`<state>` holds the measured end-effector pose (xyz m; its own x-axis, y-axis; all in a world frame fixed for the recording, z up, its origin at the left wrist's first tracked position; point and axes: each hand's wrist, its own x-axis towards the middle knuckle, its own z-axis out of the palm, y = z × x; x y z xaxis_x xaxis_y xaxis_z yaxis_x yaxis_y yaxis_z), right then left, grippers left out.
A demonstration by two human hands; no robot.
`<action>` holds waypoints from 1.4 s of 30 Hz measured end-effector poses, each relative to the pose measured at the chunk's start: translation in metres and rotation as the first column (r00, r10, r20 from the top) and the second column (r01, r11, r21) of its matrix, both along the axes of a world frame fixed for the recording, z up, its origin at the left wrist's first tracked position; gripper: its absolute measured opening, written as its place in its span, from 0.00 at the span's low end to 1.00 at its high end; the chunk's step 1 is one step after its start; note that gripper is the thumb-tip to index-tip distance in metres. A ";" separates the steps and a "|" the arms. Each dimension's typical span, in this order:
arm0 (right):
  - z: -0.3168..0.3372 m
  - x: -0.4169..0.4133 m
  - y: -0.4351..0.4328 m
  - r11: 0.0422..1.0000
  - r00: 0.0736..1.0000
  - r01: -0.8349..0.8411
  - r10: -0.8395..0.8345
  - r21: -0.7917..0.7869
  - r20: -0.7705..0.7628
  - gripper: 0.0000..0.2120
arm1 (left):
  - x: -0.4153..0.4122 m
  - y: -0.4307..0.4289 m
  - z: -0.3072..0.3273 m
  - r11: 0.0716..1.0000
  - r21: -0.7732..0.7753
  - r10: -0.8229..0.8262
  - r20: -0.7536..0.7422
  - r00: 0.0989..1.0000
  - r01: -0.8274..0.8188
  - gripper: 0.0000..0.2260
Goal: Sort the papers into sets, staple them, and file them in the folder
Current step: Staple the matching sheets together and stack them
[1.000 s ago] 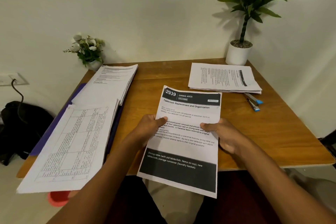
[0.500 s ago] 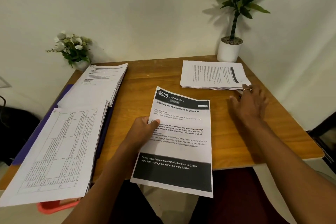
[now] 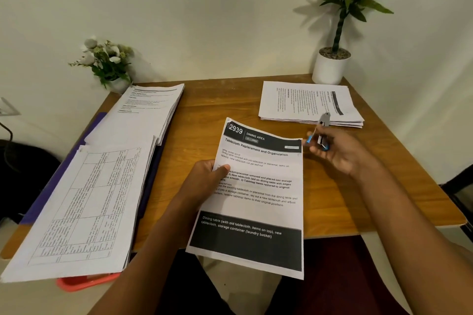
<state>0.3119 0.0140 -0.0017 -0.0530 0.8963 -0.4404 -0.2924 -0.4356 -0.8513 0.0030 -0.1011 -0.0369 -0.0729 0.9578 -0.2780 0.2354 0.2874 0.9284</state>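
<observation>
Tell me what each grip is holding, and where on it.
Left grip pinches the paper set at its left edge. Right grip holds the stapler by its lower, blue end.

Printed sheets [image 3: 258, 186] headed "2939" are pinched at their left edge by the left hand [image 3: 204, 181]. A blue-grey stapler [image 3: 323, 133] stands in the right hand [image 3: 340, 153], with a paper stack [image 3: 304, 102] just beyond it. Left of the left hand, a far pile [image 3: 143, 115] and a near pile [image 3: 82, 207] cover a purple folder [image 3: 96, 123].

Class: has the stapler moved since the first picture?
Yes: the stapler rose off the table by the far stack; the right hand holds it nearer the sheet.
</observation>
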 end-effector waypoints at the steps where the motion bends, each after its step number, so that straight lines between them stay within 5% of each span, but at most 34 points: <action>1: 0.000 -0.004 -0.002 1.000 0.998 0.013 -0.011 0.023 -0.069 0.11 | 0.000 0.000 -0.001 1.000 0.000 -0.001 -0.004 1.000 0.001 0.08; 5: 0.005 -0.026 -0.004 0.997 0.971 0.044 -0.026 0.068 -0.238 0.12 | -0.001 0.000 -0.003 1.000 0.008 -0.005 -0.023 1.000 0.005 0.08; 14: 0.021 -0.108 0.012 0.995 0.966 -0.034 0.056 0.089 -0.251 0.16 | 0.001 -0.002 -0.002 0.998 0.036 -0.048 -0.086 0.995 0.051 0.09; 42: 0.031 -0.142 0.022 0.925 0.955 -0.264 0.290 0.273 -0.061 0.08 | 0.001 -0.003 -0.001 0.996 0.054 -0.071 -0.056 0.996 0.074 0.09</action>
